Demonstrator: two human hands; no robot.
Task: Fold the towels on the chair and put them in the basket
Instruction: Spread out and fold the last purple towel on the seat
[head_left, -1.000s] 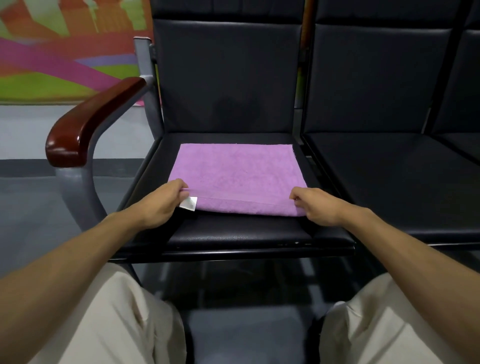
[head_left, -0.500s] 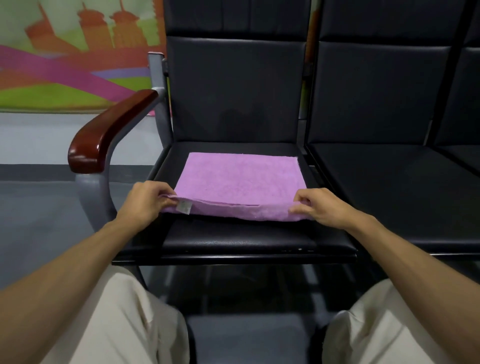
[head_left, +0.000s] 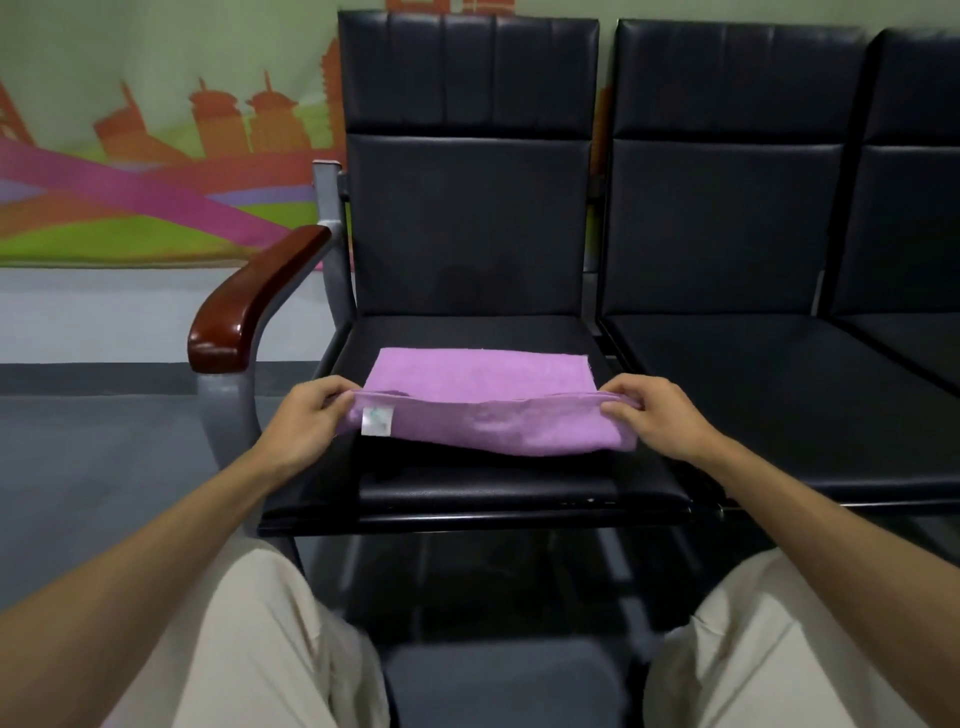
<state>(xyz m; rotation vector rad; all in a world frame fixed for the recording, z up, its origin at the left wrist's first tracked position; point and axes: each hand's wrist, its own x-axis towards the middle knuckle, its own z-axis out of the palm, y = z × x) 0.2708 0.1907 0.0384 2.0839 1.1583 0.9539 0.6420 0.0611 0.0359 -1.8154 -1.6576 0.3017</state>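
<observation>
Pinching the near edge of a purple towel (head_left: 483, 371) at both corners: left hand (head_left: 306, 421) at the left corner, grip narrow, fingers curled round the cloth; right hand (head_left: 657, 415) at the right corner, grip likewise closed on the hem. Soft, matte, fine-napped fabric, rectangular, far part flat on the chair (head_left: 519, 491) seat, near edge raised and sagging in a shallow curve between the hands. Small white label (head_left: 377, 421) sewn near the left corner. Smooth black padded leatherette on seat and back; glossy reddish wooden armrest (head_left: 260, 301) on grey metal.
</observation>
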